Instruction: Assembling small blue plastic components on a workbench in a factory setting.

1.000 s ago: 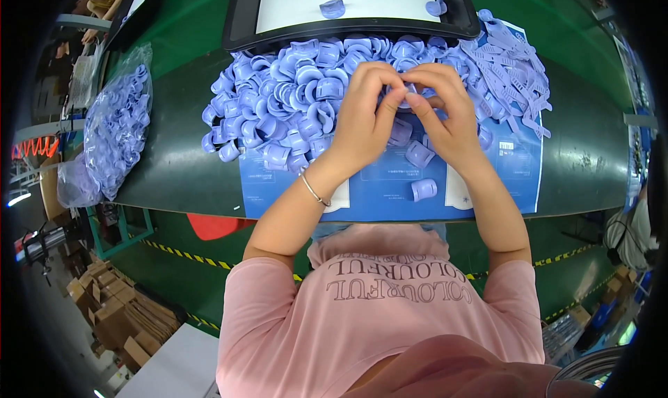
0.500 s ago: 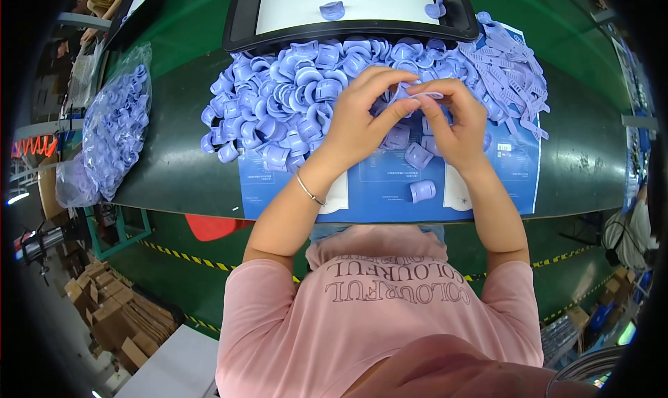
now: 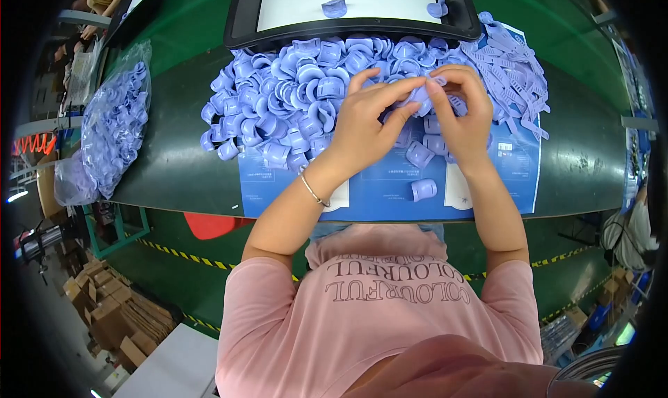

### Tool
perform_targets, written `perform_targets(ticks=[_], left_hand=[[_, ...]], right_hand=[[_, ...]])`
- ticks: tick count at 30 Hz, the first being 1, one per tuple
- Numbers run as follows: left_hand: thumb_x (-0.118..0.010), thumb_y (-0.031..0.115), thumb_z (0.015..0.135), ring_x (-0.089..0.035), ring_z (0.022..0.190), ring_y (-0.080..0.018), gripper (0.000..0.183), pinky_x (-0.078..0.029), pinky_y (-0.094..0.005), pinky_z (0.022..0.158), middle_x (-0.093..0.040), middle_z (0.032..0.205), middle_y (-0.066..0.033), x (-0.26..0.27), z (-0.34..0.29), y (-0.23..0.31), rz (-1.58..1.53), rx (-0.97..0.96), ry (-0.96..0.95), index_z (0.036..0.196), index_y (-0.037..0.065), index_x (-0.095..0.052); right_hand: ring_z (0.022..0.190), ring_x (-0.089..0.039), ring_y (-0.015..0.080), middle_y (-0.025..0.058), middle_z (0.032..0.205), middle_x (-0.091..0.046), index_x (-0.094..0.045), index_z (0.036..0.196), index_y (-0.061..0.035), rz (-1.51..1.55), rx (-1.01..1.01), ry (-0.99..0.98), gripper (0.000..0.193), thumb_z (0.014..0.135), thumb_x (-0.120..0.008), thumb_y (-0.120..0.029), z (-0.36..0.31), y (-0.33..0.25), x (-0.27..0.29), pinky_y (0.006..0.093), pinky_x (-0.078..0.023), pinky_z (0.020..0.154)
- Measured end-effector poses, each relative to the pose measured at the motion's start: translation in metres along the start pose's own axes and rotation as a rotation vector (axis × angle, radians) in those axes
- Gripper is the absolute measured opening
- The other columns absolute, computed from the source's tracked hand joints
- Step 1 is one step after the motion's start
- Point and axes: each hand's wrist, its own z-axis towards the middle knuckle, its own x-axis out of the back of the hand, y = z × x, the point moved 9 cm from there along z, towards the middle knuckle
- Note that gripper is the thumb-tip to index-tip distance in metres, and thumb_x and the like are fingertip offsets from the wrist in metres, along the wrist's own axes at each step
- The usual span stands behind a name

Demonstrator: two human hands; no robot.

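Over the near edge of a heap, both my hands pinch one small lavender plastic piece (image 3: pixel 419 96). My left hand (image 3: pixel 363 125), a bangle on its wrist, grips it between thumb and forefinger, another finger lifted away. On the other side, my right hand (image 3: pixel 465 116) has thumb and bent fingers closed on the same piece, hiding much of its shape. Beneath and to the left spreads a big pile of lavender curved plastic pieces (image 3: pixel 278 95). Flat slotted lavender straps (image 3: pixel 513 71) lie heaped to the right. One curved piece (image 3: pixel 423 189) rests alone nearer me.
A black-rimmed tray (image 3: pixel 348 37) with a white bottom stands beyond the pile, a curved piece (image 3: pixel 334 8) inside it. Blue printed sheets (image 3: pixel 379 207) cover part of the dark table (image 3: pixel 181 147). At the left, a clear bag (image 3: pixel 115 130) holds more lavender parts.
The held piece has been turned and tilted between my fingers. My left fingers have shifted along it, one now raised apart, and my right fingertips have moved slightly up.
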Motion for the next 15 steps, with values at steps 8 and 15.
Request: perform_targets(ticks=[8, 15], left_hand=[[-0.066, 0.012, 0.082, -0.064, 0.071, -0.0191, 0.029, -0.038, -0.0416, 0.098, -0.068, 0.078, -0.0049, 0.007, -0.002, -0.007, -0.050, 0.026, 0.101, 0.111, 0.009, -0.065], [-0.065, 0.011, 0.082, -0.065, 0.073, -0.0201, 0.035, -0.039, -0.0404, 0.096, -0.069, 0.079, -0.0064, 0.009, -0.002, -0.004, 0.025, 0.043, 0.144, 0.116, 0.007, -0.061]], right_hand=[[0.101, -0.056, 0.0259, 0.0071, 0.103, -0.062, -0.065, 0.092, -0.0084, -0.518, 0.344, 0.025, 0.022, 0.072, -0.074, -0.011, -0.005, -0.042, -0.005, 0.0362, -0.039, 0.089], [0.103, -0.056, 0.0202, -0.0037, 0.095, -0.066, -0.069, 0.083, -0.0147, -0.628, 0.428, 0.045, 0.015, 0.070, -0.076, -0.014, -0.008, -0.044, -0.006, 0.0413, -0.031, 0.098]])
